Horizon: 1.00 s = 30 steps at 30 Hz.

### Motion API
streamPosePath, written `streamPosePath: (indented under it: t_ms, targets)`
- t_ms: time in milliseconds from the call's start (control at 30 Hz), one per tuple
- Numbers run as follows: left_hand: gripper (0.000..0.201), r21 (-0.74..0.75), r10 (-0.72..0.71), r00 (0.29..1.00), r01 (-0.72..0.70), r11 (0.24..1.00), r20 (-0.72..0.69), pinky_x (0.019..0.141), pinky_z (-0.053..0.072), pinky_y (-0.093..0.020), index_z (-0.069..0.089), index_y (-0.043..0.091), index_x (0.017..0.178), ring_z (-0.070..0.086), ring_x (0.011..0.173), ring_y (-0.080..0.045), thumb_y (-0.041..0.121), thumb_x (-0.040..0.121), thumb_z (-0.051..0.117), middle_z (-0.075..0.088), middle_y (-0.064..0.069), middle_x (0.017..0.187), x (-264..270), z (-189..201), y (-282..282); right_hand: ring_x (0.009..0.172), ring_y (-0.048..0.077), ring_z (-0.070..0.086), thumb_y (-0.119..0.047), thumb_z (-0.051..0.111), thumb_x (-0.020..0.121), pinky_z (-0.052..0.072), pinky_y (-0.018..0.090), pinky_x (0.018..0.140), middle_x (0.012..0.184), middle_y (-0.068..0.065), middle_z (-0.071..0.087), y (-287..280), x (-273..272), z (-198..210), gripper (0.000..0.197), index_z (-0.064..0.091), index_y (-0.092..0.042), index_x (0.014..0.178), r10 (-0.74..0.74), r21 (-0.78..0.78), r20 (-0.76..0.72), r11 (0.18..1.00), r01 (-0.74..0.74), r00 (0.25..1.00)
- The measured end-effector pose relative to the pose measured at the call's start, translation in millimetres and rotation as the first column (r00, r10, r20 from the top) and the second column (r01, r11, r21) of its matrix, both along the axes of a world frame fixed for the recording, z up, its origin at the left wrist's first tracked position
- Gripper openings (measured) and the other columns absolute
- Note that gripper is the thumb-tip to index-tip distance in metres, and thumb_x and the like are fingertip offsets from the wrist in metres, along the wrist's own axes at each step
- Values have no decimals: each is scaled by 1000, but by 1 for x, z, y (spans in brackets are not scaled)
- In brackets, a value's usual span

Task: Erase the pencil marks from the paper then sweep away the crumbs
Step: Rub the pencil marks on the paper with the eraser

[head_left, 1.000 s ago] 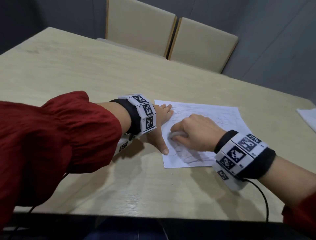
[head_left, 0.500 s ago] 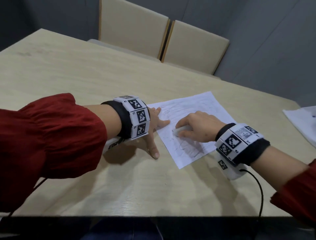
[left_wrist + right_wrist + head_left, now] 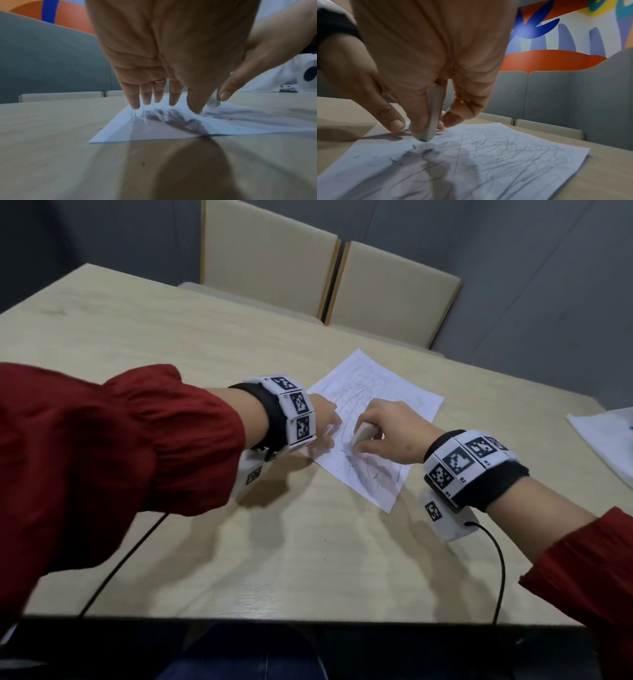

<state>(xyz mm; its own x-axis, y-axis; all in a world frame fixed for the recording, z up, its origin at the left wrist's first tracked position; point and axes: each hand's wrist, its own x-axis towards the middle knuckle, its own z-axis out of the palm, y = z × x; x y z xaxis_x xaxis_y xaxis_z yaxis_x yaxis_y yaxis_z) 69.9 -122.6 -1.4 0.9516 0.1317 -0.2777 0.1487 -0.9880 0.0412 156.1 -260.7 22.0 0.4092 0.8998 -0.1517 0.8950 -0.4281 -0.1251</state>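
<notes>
A white sheet of paper (image 3: pixel 407 398) (image 3: pixel 513 155) (image 3: pixel 154 129) covered in grey pencil scribbles lies on the wooden table (image 3: pixel 171 344). My right hand (image 3: pixel 383 429) (image 3: pixel 426 119) pinches a grey-white eraser (image 3: pixel 361 434) (image 3: pixel 434 112) (image 3: pixel 213 103), its tip down on the sheet's left part. Dark crumbs (image 3: pixel 414 146) lie beside the tip. My left hand (image 3: pixel 325 422) (image 3: pixel 164 102) presses the sheet's left corner with straight, spread fingers.
Two beige chairs (image 3: pixel 270 254) (image 3: pixel 394 289) stand at the table's far edge. More white paper (image 3: pixel 606 440) lies at the right edge. A black cable (image 3: pixel 496 563) runs from my right wrist over the near edge; another cable (image 3: pixel 120 563) trails from the left wrist.
The sheet has turned on the table, its far corner now pointing away. My right hand with the eraser has shifted along the sheet while the left hand keeps pressing the left side.
</notes>
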Motion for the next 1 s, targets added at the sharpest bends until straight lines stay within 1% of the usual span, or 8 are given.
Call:
streamPosePath:
  t_ms: [167,267,433,533,633,767,833,1000]
  targets:
    - [38,-19,-7,996,5,1000,-91,77,38,-32,52,14,108,50,91,-25,48,92,56,55,-9,124,11,-13,5,66,-3,52,-4,67,78,35,2,60,70,-11,65,6,-1,-6,11,70,-11,86,40,85,-82,996,-33,996]
    - [44,-58,-45,997,41,997,-60,81,40,-30,57,15,127,47,89,-19,44,93,58,55,-4,106,12,-14,5,64,-3,47,0,64,78,32,0,60,73,-9,60,10,-3,-12,15,70,-5,91,102,87,-57,991,-97,993]
    - [41,-102,-79,996,75,992,-36,60,30,-28,59,15,123,47,79,-17,41,92,61,43,10,68,15,-14,11,75,7,60,-1,65,78,47,19,70,80,-1,70,13,-1,-10,17,71,-9,91,132,55,-48,990,-130,990]
    - [34,-54,-81,996,79,995,-38,51,26,-25,55,20,112,46,71,-18,46,91,60,44,5,68,17,-16,10,68,-11,56,-2,66,79,43,7,66,74,-10,68,-1,-7,-10,16,72,-13,89,120,40,-88,992,-117,989]
    - [40,-90,-85,996,81,993,-32,57,27,-25,56,15,119,44,79,-18,44,91,61,48,3,76,19,-18,13,72,-2,58,-10,69,81,39,5,63,80,-8,72,-5,-9,-6,12,72,-18,90,151,-78,-89,984,-158,984]
    - [35,-131,-118,993,114,985,-21,45,31,-10,63,9,115,46,66,-16,34,91,65,45,9,66,18,-17,16,80,14,62,-12,70,80,49,26,74,83,1,72,12,-2,-5,13,74,-13,92,132,-31,-10,991,-133,991]
    - [35,-97,-132,991,132,986,8,48,33,-6,62,9,116,41,58,-8,34,92,63,44,8,66,18,-20,16,79,12,61,-9,69,80,47,20,71,81,-1,73,9,-6,-7,12,74,-12,90,134,-15,-18,991,-135,991]
    - [34,-124,-69,997,72,990,29,62,23,-28,45,14,109,41,86,-18,43,94,57,45,2,83,20,-23,13,72,1,61,-8,70,81,46,13,70,78,-7,74,-12,-19,-1,12,75,-16,89,172,-118,-115,976,-186,978]
